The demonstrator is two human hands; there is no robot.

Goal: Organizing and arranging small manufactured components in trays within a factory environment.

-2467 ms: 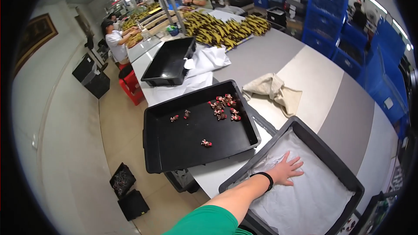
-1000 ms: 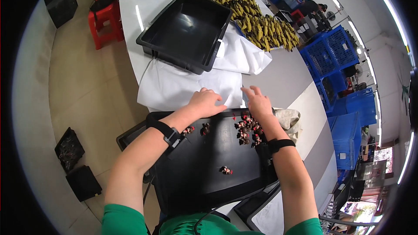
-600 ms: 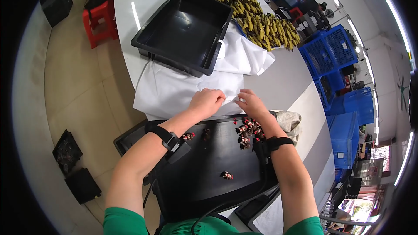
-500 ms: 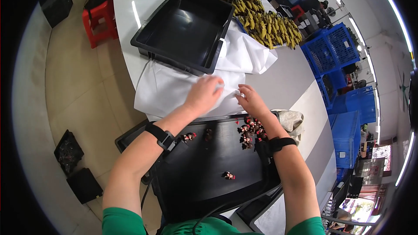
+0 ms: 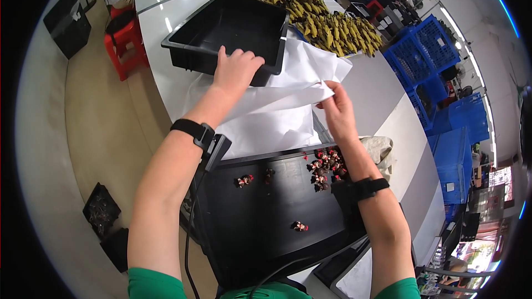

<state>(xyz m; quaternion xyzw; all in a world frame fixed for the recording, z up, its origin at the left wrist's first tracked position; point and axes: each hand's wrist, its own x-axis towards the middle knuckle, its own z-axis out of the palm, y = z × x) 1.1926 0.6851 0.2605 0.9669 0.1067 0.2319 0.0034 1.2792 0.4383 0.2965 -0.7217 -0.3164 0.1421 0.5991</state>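
We judge the sheet (image 5: 271, 130) light and limp, best edge-held as our right hand (image 5: 339, 109) pinches it, left hand (image 5: 237, 71) spread at the bin's (image 5: 188, 58) rim.

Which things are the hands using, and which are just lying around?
In use now:
- white sheet, its edge pinched by the right hand
- black bin, left hand at its near rim

Seemingly just lying about:
- small figures in the black tray
- beige cloth
- yellow-and-black pieces
- red stool
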